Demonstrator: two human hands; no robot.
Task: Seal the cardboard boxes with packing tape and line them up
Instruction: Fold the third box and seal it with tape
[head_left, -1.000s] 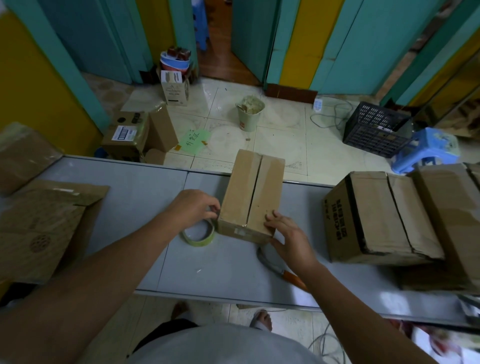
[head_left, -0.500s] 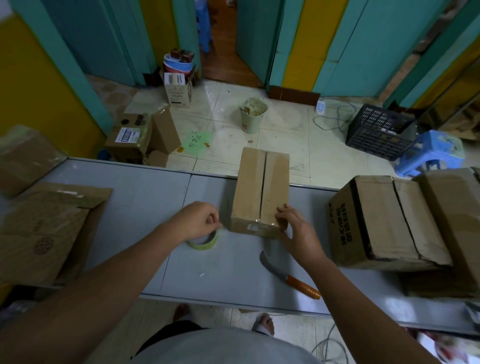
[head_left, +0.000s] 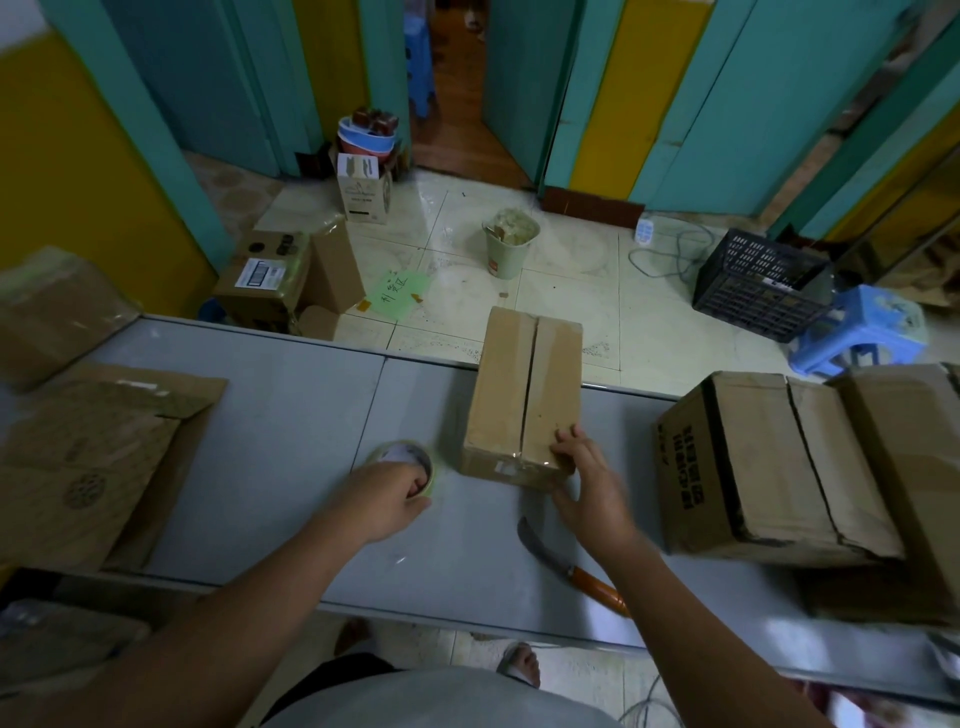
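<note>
Small box (head_left: 524, 400) stands mid-table (head_left: 291, 415), top seam running 12 to 6 o'clock. Right hand (head_left: 592, 483) clasps its near right corner, fingers bent over the top edge. Tape roll (head_left: 402, 457) lies flat at the box's 8 o'clock; left hand (head_left: 387, 496) grips it, fingertips hooked into the core. Knife (head_left: 566, 566) at 6 o'clock, larger boxes (head_left: 769, 462) at 3.
</note>
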